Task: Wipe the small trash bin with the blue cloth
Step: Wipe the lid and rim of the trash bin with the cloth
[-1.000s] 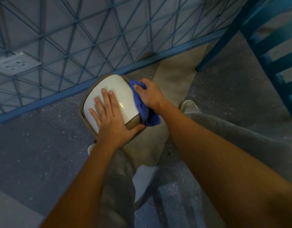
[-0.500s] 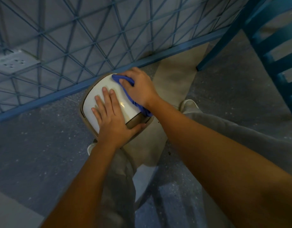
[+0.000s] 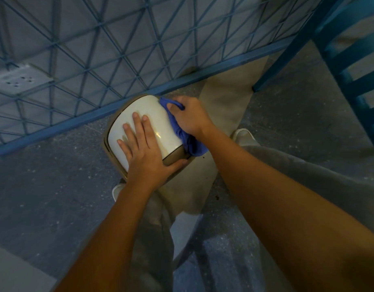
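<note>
The small trash bin [image 3: 139, 114] has a cream lid and a tan body, and stands on the floor near the wall. My left hand [image 3: 145, 151] lies flat on the lid with straight fingers, its thumb against the tan rim at the near side. My right hand [image 3: 191, 116] grips the blue cloth [image 3: 183, 137] and presses it against the bin's right side. Part of the cloth hangs below my wrist, and a fold shows between my fingers at the lid's far right edge.
A wall with a blue lattice [image 3: 118, 49] and a blue baseboard rises just behind the bin. A blue chair [image 3: 350, 60] stands at the right. A socket plate [image 3: 17, 80] sits on the wall at left. My legs and pale shoes [image 3: 243, 135] flank the bin on the speckled floor.
My right hand went from the bin's right side up onto the lid's far edge with the cloth, then slid back down the right side. My left hand stayed on the lid.
</note>
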The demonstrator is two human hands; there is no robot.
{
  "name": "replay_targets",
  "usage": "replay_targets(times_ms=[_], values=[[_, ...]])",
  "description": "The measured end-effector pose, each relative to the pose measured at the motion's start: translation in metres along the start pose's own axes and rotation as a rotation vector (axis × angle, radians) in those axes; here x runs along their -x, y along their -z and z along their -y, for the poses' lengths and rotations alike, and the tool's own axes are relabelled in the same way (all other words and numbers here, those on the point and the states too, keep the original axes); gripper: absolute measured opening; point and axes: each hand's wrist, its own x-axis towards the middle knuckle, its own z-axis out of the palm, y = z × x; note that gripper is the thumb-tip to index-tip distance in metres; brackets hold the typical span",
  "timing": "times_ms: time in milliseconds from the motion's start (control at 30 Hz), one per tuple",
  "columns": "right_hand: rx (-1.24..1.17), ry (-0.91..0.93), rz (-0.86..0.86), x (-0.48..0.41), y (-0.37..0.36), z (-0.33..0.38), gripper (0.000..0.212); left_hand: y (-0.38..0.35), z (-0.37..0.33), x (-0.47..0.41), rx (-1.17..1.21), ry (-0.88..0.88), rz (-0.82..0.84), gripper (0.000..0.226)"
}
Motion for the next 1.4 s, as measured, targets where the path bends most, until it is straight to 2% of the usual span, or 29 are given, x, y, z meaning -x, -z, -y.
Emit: replay_targets(times_ms=[133,400,567,700,767,867,1000,1133,1233,1400], values=[[0.018,0.060,-0.010,0.009,0.003,0.002,0.026,0.000,-0.002,0.000,-0.010,0.005,0.003,0.135],[-0.024,-0.107,0.058,-0.012,0.002,-0.013,0.027,0.002,0.000,0.000,-0.017,0.002,0.017,0.135],[-0.513,-0.283,-0.116,-0.009,0.016,-0.028,0.012,0.014,0.007,-0.004,-0.064,-0.017,0.080,0.136],[-0.618,-0.342,-0.073,-0.003,0.027,-0.031,0.019,0.020,0.010,-0.007,-0.047,-0.029,0.106,0.135],[-0.552,-0.292,-0.024,-0.003,0.024,-0.029,0.011,0.021,0.008,-0.007,0.004,-0.024,0.102,0.136],[-0.344,-0.155,-0.005,-0.010,0.013,-0.024,0.025,0.017,0.002,-0.005,0.109,0.012,0.074,0.131],[-0.045,-0.039,0.033,-0.023,0.003,-0.016,0.019,0.008,-0.001,-0.007,0.105,0.020,0.031,0.119],[0.179,-0.024,0.074,-0.024,0.004,-0.021,0.019,0.005,0.000,-0.008,0.087,0.037,0.013,0.119],[0.259,-0.052,0.111,-0.011,0.011,-0.027,0.025,0.003,-0.001,-0.008,0.088,0.049,0.012,0.120],[0.432,-0.123,0.293,0.010,0.021,-0.031,0.022,0.004,0.000,-0.006,0.083,0.045,0.018,0.119]])
